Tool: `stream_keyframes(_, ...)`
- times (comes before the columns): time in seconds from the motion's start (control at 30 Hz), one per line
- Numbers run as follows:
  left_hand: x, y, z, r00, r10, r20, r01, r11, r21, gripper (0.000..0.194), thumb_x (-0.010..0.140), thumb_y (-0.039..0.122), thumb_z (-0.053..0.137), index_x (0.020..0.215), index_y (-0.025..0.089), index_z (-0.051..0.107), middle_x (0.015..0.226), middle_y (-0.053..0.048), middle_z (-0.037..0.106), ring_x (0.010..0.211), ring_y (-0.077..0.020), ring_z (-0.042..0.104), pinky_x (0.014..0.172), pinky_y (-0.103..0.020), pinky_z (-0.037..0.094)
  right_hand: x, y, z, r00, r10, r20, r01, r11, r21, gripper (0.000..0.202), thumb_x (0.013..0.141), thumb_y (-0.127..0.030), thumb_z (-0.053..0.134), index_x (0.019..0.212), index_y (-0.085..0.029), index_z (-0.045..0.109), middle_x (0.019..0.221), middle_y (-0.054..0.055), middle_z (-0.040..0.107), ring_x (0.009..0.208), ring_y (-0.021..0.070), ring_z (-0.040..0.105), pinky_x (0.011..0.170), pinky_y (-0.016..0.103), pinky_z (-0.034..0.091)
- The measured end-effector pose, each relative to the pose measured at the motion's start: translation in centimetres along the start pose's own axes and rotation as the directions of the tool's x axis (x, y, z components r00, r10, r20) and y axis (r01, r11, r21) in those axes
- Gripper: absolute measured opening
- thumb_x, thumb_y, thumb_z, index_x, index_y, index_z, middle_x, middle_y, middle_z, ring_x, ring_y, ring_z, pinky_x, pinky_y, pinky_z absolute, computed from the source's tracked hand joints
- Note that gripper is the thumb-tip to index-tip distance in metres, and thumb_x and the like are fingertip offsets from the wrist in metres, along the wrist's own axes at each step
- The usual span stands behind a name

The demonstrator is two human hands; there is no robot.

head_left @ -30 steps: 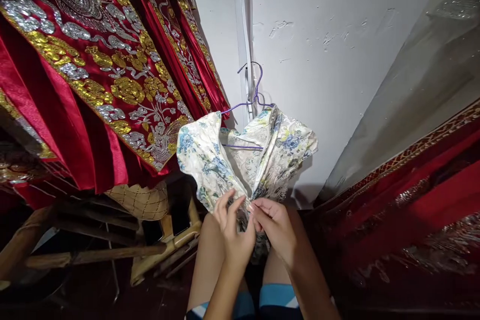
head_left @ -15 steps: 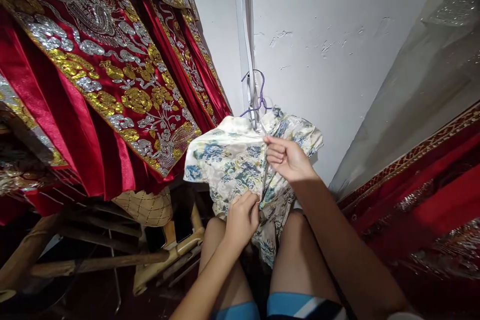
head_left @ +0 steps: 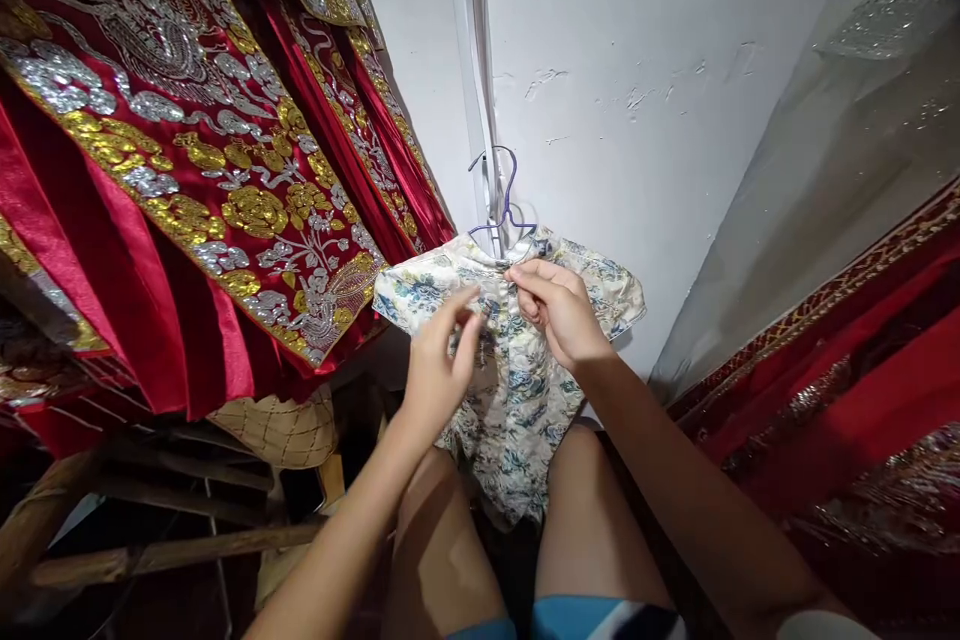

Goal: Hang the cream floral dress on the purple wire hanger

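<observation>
A short-sleeved floral garment [head_left: 517, 420] in white, blue and yellow hangs from a purple wire hanger [head_left: 508, 205]. The hanger hook sits at a pale vertical strap or pole [head_left: 472, 40] against the wall. My right hand [head_left: 555, 310] pinches the garment's front edge just below the collar. My left hand [head_left: 442, 360] is over the left part of the chest, thumb and forefinger apart, with nothing visible between them. The garment's front lies together down the middle, and its lower part hangs between my knees.
Red cloth with gold and silver sequins [head_left: 255, 210] hangs on the left. Below it are a woven hat-like item [head_left: 285, 428] and wooden poles [head_left: 172, 552]. More red trimmed fabric [head_left: 862, 370] and clear plastic sheeting [head_left: 810, 150] are on the right.
My left hand has let go of the front edge and moved up and left. My right hand has moved slightly left, near the collar. The garment's front now lies flatter and straighter.
</observation>
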State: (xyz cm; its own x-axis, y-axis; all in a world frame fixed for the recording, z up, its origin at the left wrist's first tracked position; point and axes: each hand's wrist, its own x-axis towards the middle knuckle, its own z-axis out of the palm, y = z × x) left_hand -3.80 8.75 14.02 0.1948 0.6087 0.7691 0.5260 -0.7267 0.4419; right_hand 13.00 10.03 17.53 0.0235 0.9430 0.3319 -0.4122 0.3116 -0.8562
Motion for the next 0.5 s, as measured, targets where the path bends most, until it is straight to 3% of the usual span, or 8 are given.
stream_keyframes(0.1, 4.8, 1.0, -0.4, 0.987, 0.159, 0.039, -0.162, 0.981, 0.104, 0.022, 0.101, 0.026, 0.052, 0.118, 0.021, 0.064, 0.103, -0.006, 0.071, 0.095, -0.02, 0.064, 0.088, -0.036, 0.047, 0.3, -0.1, 0.1, 0.999, -0.039, 0.025, 0.04, 0.998, -0.057, 0.023, 0.076, -0.035, 0.076, 0.072, -0.017, 0.063, 0.044, -0.008, 0.045, 0.043, 0.0067, 0.034, 0.046, 0.023, 0.021)
stream_keyframes(0.2, 7.2, 1.8, 0.2, 0.968, 0.244, 0.067, -0.252, 0.944, 0.211, 0.016, 0.1, 0.025, 0.054, 0.093, 0.018, 0.066, 0.091, -0.005, 0.071, 0.089, -0.0204, 0.062, 0.083, -0.036, 0.044, 1.1, 1.2, -0.3, 0.994, -0.112, -0.014, 0.109, 0.988, -0.11, 0.025, 0.073, -0.036, 0.079, 0.072, -0.019, 0.06, 0.045, -0.009, 0.045, 0.043, 0.007, 0.033, 0.046, 0.024, 0.02)
stream_keyframes(0.3, 8.2, 1.9, 0.2, 0.967, 0.238, -0.095, -0.216, 0.957, 0.193, 0.016, 0.099, 0.023, 0.054, 0.088, 0.017, 0.064, 0.085, -0.003, 0.069, 0.084, -0.0178, 0.062, 0.083, -0.034, 0.043, 1.1, 3.6, -1.1, 0.986, -0.11, -0.122, 0.089, 0.982, -0.167, 0.028, 0.071, -0.038, 0.079, 0.07, -0.02, 0.058, 0.047, -0.009, 0.045, 0.044, 0.0069, 0.029, 0.046, 0.024, 0.017)
stream_keyframes(0.37, 8.5, 0.7, -0.7, 0.956, 0.102, -0.274, -0.094, 0.995, 0.041, 0.016, 0.099, 0.023, 0.055, 0.087, 0.016, 0.063, 0.084, -0.001, 0.067, 0.082, -0.0149, 0.06, 0.081, -0.03, 0.044, 0.1, 5.0, -1.6, 0.989, -0.029, -0.142, 0.008, 0.989, -0.147, 0.031, 0.071, -0.04, 0.079, 0.066, -0.02, 0.055, 0.048, -0.009, 0.043, 0.044, 0.0069, 0.028, 0.047, 0.025, 0.016)
stream_keyframes(0.4, 8.6, -0.3, -1.4, 0.931, -0.036, -0.362, 0.001, 0.995, -0.096, 0.015, 0.099, 0.022, 0.055, 0.088, 0.015, 0.062, 0.083, 0.0, 0.065, 0.08, -0.0133, 0.059, 0.078, -0.028, 0.044, -0.7, 5.3, -1.8, 0.992, 0.025, -0.12, -0.038, 0.993, -0.108, 0.031, 0.072, -0.041, 0.078, 0.066, -0.02, 0.056, 0.049, -0.009, 0.041, 0.045, 0.007, 0.028, 0.047, 0.025, 0.016)
stream_keyframes(0.47, 8.4, -3.2, -2.9, 0.811, -0.39, -0.437, 0.191, 0.882, -0.431, 0.011, 0.098, 0.018, 0.056, 0.088, 0.014, 0.06, 0.079, 0.002, 0.06, 0.075, -0.01, 0.055, 0.073, -0.024, 0.044, -2.7, 5.4, -2.1, 0.99, 0.127, -0.06, -0.128, 0.992, -0.003, 0.031, 0.074, -0.041, 0.077, 0.067, -0.02, 0.056, 0.051, -0.009, 0.035, 0.047, 0.0074, 0.028, 0.049, 0.025, 0.018)
stream_keyframes(0.5, 8.1, -4.7, -3.6, 0.698, -0.584, -0.414, 0.252, 0.742, -0.621, 0.013, 0.098, 0.015, 0.055, 0.085, 0.015, 0.056, 0.073, 0.004, 0.056, 0.069, -0.0083, 0.052, 0.07, -0.023, 0.042, -3.6, 5.3, -2.2, 0.985, 0.168, -0.036, -0.167, 0.985, 0.042, 0.03, 0.076, -0.04, 0.076, 0.067, -0.02, 0.055, 0.051, -0.01, 0.032, 0.047, 0.0077, 0.028, 0.05, 0.026, 0.018)
